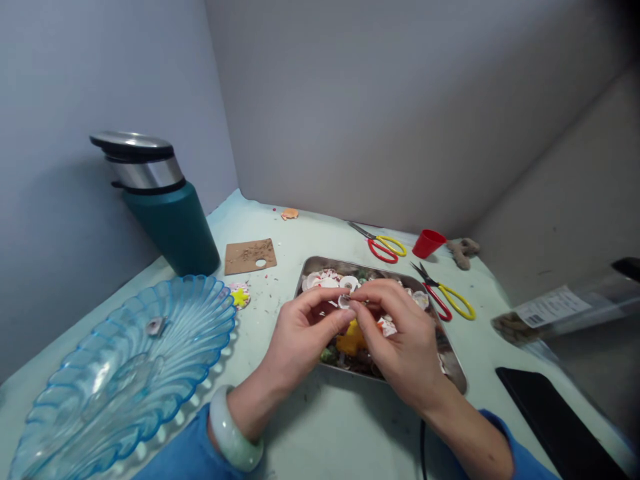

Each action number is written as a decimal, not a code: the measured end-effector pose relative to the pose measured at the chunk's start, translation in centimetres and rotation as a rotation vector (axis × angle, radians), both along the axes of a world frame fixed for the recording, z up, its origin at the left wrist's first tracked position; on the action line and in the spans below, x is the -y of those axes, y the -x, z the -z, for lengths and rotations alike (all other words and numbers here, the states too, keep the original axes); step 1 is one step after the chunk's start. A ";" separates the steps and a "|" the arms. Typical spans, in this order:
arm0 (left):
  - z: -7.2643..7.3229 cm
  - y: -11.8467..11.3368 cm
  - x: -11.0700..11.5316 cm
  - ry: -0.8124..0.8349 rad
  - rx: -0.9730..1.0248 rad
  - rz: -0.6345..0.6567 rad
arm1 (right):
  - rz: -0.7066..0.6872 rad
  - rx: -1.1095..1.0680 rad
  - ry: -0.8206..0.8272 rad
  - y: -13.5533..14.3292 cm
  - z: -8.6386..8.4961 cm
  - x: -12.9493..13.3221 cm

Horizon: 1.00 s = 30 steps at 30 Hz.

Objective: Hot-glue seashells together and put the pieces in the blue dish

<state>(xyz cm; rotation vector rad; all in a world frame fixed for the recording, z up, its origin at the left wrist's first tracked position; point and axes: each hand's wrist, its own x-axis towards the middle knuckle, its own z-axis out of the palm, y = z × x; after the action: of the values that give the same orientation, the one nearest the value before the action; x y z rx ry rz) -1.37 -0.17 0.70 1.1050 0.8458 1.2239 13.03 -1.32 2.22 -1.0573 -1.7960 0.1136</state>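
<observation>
Both of my hands meet above a metal tray [457, 373] filled with small mixed pieces. My left hand [305, 323] pinches a small whitish piece [344, 301] between thumb and fingertips. From the other side, the thumb and forefinger of my right hand [400, 327] close at the same piece; its exact kind is too small to make out. Beneath the hands lie white round pieces [349, 283], a yellow piece [351, 339] and greenish and brown bits, partly hidden by my fingers.
A blue scalloped glass dish [200, 373] stands left, before a teal bottle [173, 227]. Behind are a brown card [250, 255], scissors [383, 247], more scissors [443, 293] and a red cup [429, 243]. At right lie a clear bag [555, 310] and a black flat object [550, 420].
</observation>
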 end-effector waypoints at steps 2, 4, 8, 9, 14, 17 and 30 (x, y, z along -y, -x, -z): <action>0.0 0.0 0.0 0.021 0.025 0.023 | -0.002 0.007 -0.017 0.0 -0.1 0.0; 0.0 -0.1 0.0 0.026 0.040 0.039 | 0.002 0.011 -0.027 0.0 -0.2 0.1; 0.0 0.0 0.1 0.000 0.028 0.052 | 0.024 0.016 -0.026 -0.1 -0.1 0.1; 0.0 0.1 0.2 -0.007 0.025 0.050 | 0.027 0.018 -0.026 -0.1 -0.1 0.1; 0.0 0.0 0.1 -0.030 0.009 0.014 | 0.020 0.030 -0.045 -0.1 -0.1 0.1; -0.1 0.0 0.2 -0.065 -0.020 -0.016 | 0.012 0.038 -0.043 -0.1 -0.2 0.2; -0.3 0.2 0.1 -0.256 -0.202 -0.086 | -0.002 0.032 -0.019 0.0 0.0 0.2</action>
<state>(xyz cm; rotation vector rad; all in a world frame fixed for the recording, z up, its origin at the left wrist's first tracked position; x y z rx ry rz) -1.55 -0.29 1.01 1.4295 0.9147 1.3340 13.04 -1.54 2.19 -1.0494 -1.8239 0.0810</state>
